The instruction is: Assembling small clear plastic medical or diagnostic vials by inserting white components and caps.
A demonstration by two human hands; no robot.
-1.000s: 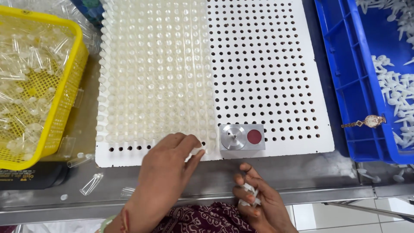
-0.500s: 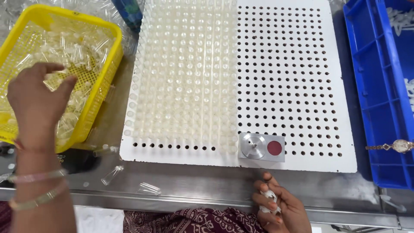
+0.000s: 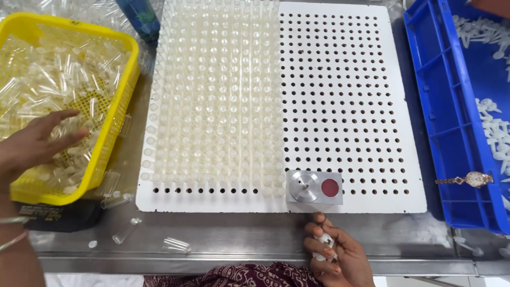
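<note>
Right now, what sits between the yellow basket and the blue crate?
Head view: the white perforated board lies between the yellow basket and the blue crate, its left half filled with clear vials, its right half open holes.

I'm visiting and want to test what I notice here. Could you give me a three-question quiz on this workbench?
1. True or false: the left hand is inside the yellow basket of clear tubes.
2. Which half of the white perforated board is filled with tubes: left or right?
3. What lies on the rim of the blue tray? A) a wristwatch B) scissors C) a pen

Key: 1 true. 2 left. 3 A, the wristwatch. The right hand grips small clear pieces at the table edge.
</note>
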